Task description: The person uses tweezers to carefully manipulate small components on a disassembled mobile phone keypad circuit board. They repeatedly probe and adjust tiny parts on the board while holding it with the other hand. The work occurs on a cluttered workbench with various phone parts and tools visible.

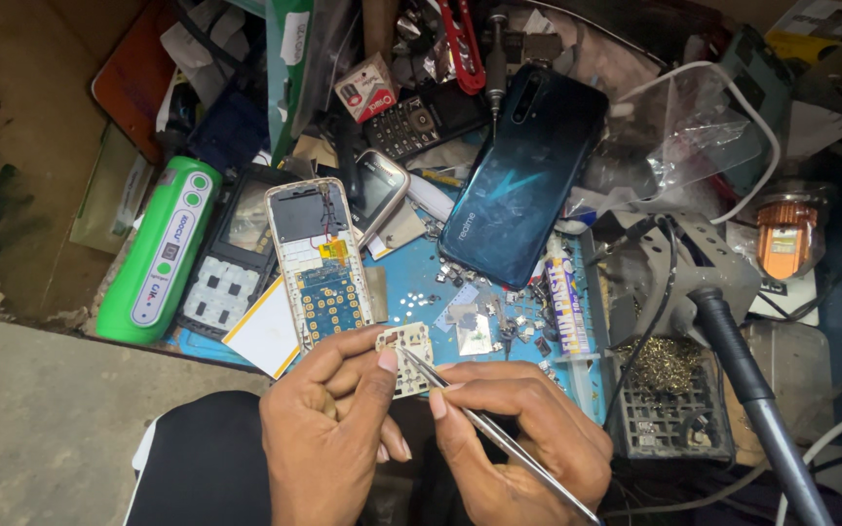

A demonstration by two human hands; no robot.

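1. At the bottom centre of the frame, the left hand (328, 429) pinched a small pale circuit board (407, 358) between thumb and fingers, its grip closed on the board's left edge.
2. Beside it, the right hand (523, 438) had its grip closed on metal tweezers (479, 424), whose tips touched the board's face; their long end ran toward the lower right.
3. Just above the left hand, an opened keypad phone (316, 258) lay on the blue mat (421, 273), its dotted key contacts showing and thin wires over its upper half.
4. Left of that phone lay a black phone frame (231, 253) with a white keypad, and further left a green device (163, 248).
5. Toward the upper centre, a dark blue smartphone (523, 175) lay face down and tilted, with a black keypad phone (411, 122) to its upper left.
6. Small metal bits lay scattered on the mat near the board.
7. At the lower right, a black-handled iron (743, 375) rested in its metal stand (704, 263), beside a holder of brass wool (665, 365).
8. A dark knee (202, 463) filled the lower left, over a grey floor (41, 429).
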